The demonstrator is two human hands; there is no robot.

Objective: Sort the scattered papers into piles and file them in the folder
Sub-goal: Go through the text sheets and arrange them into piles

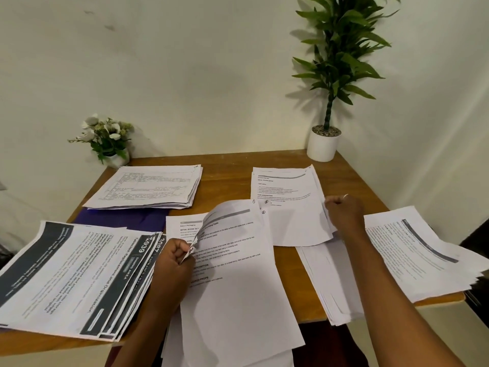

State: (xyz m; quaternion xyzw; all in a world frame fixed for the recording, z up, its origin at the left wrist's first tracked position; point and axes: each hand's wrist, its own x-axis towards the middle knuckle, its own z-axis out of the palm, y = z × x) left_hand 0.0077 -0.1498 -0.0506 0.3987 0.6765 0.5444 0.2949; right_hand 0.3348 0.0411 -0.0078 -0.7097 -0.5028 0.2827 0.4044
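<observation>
A wooden table (225, 181) stands in a pale-walled corner. At far left, a stack of printed forms (148, 186) rests on a purple folder (119, 218). Fanned dark-headed sheets (74, 279) cover the near left. A middle pile (238, 300) overhangs the near edge. A far right pile (288, 202) lies beyond a blank stack (330, 282) and a fanned printed pile (418, 252) overlapping it. The far corners hold a pot of white flowers (105, 139) and a potted plant (324, 144).

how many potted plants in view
2. A small white-flowered plant sits at the far left corner of the table. A tall leafy plant in a white pot stands at the far right corner. None appear hidden.
</observation>
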